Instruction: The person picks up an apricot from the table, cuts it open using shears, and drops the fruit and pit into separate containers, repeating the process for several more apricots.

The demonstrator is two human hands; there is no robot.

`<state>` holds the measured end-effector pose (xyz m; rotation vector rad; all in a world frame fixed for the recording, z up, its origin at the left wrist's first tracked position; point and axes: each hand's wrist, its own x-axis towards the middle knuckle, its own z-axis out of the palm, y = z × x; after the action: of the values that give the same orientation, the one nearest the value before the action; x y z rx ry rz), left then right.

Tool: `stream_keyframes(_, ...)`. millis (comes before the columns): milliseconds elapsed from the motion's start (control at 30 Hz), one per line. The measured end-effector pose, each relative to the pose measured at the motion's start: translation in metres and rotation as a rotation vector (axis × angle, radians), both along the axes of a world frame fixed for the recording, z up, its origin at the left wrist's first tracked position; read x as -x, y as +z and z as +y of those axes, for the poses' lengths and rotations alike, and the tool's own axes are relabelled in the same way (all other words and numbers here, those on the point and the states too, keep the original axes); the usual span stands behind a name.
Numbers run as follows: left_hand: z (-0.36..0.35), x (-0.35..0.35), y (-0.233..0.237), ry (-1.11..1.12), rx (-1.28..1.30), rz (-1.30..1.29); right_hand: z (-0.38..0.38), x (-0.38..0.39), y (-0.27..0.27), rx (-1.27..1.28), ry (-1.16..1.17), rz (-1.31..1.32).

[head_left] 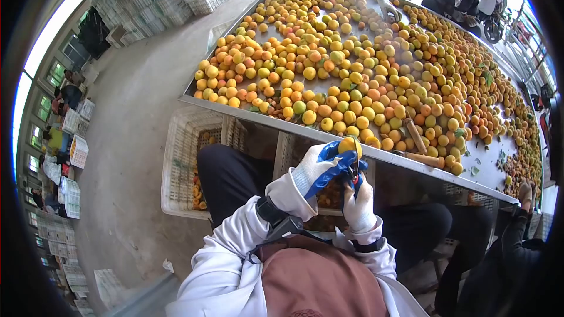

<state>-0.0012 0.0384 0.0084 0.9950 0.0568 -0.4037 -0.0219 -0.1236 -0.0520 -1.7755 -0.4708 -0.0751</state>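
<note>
My left hand (pixel 322 167), in a white glove with blue palm and fingers, holds a yellow apricot (pixel 350 146) just in front of the table's near edge. Close against it on the right, my right hand (pixel 357 198), gloved alike, is wrapped round a small tool (pixel 353 175) with a bit of red on it. The tool's tip is at the underside of the fruit; its exact shape is hard to make out. Beyond both hands, many yellow and orange apricots (pixel 338 57) lie spread over the metal table (pixel 247 114).
White crates (pixel 170 161) holding fruit stand under the table's near edge. Two wooden-looking handles (pixel 415 135) lie among the apricots. Co-workers are at the far side, one with a gloved hand (pixel 388 8) on the fruit; another person's bare hand (pixel 526 192) is at the right edge.
</note>
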Motion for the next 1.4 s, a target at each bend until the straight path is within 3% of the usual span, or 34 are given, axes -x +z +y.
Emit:
stream_keyframes(200, 0.020, -0.007, 0.001, -0.068, -0.106, -0.199, -0.012, -0.004, 0.007, 0.058, 0.118, 0.037)
stream_keyframes(300, 0.028, -0.008, 0.016, -0.091, -1.167, -0.768, -0.012, -0.008, 0.004, 0.045, 0.200, 0.173)
stream_keyframes(400, 0.031, -0.012, 0.016, -0.141, -1.161, -0.777, -0.009, -0.005, 0.002, 0.035, 0.211, 0.260)
stream_keyframes(467, 0.026, -0.004, 0.015, -0.117, -1.018, -0.673, -0.006, -0.002, -0.009, 0.041, 0.097, 0.059)
stream_keyframes(533, 0.017, 0.000, -0.006, 0.021, -0.346, -0.401, -0.004, -0.001, -0.003, 0.070, 0.065, 0.030)
stream_keyframes(667, -0.001, 0.005, -0.023, 0.135, -0.098, -0.146, 0.004, 0.001, 0.001, 0.138, 0.009, -0.004)
stream_keyframes(700, -0.004, 0.005, -0.017, 0.150, -0.196, -0.160, 0.006, 0.000, -0.001, 0.106, 0.000, -0.047)
stream_keyframes(833, -0.006, 0.001, -0.020, 0.207, -0.194, -0.191, 0.008, 0.002, -0.026, 0.085, -0.007, -0.053)
stream_keyframes(900, -0.004, -0.003, -0.019, 0.180, -0.180, -0.128, 0.012, 0.004, -0.034, -0.157, 0.064, 0.119)
stream_keyframes(933, -0.002, -0.004, -0.018, 0.153, -0.164, -0.062, 0.010, 0.005, -0.035, -0.159, 0.062, 0.123)
stream_keyframes(1000, -0.002, -0.004, -0.018, 0.150, -0.134, -0.063, 0.006, 0.005, -0.034, -0.416, 0.235, 0.586)
stream_keyframes(1067, -0.002, -0.004, -0.021, 0.157, -0.105, -0.013, 0.006, 0.005, -0.025, -0.459, 0.258, 0.668)
stream_keyframes(1133, -0.003, -0.001, -0.018, 0.157, -0.010, 0.034, 0.006, 0.005, -0.013, -0.629, 0.302, 0.983)
stream_keyframes(1200, 0.001, -0.003, -0.028, 0.115, 0.040, 0.036, 0.009, 0.006, -0.011, -0.644, 0.274, 0.962)
stream_keyframes(1267, 0.002, -0.002, -0.030, 0.087, 0.097, 0.021, 0.006, 0.003, -0.011, -0.763, 0.327, 1.165)
stream_keyframes(1333, 0.005, -0.005, -0.033, 0.055, 0.151, -0.012, 0.010, 0.007, -0.011, -0.561, 0.277, 0.930)
stream_keyframes(1400, 0.008, -0.006, -0.039, 0.089, 0.187, -0.116, 0.021, 0.002, -0.020, -0.109, -0.001, 0.066)
